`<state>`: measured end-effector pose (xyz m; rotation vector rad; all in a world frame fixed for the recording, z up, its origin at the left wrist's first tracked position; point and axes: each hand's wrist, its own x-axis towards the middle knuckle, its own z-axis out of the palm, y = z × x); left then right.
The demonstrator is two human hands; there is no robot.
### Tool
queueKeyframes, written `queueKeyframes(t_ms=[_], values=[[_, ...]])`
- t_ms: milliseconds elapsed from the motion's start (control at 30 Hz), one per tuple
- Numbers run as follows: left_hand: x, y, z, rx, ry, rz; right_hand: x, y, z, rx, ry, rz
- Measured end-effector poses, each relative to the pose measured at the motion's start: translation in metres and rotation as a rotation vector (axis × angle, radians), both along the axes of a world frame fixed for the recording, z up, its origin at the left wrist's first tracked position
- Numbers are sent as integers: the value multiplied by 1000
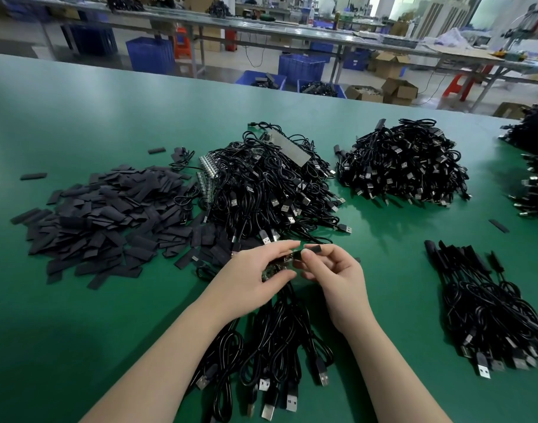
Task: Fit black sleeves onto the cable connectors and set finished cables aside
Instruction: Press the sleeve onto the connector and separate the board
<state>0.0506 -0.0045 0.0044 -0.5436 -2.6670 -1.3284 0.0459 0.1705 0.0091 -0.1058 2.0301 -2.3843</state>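
Head view: we judged sleeving under way; left hand (255, 270) pinched connector (279, 265), right hand (331, 270) pinched sleeve (312, 248); alignment next.

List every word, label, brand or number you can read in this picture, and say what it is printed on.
None can be read.
Black sleeves in the loose pile: no print visible.
USB plugs on the cables: no marking can be made out.
Small circuit board in the left hand: any marking too small to read.
Cardboard boxes and blue crates behind the green table: too far and blurred.
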Motion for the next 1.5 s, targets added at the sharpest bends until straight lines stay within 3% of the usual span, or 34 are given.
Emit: queueKeyframes(t_ms=[233,367,567,967,1300,1500], values=[[0,-1,0,47,163,258,1,-3,0,-9,-15,4],[2,3,3,28,261,188,0,-4,-2,6,-7,-7],[2,5,2,107,213,249,1,-3,1,-67,-12,10],[3,7,7,-5,338,205,1,-9,1,-62,-9,-47],[1,4,6,49,341,197,2,-11,-2,-41,17,-23],[4,8,5,76,280,275,8,-19,-3,146,160,-101]])
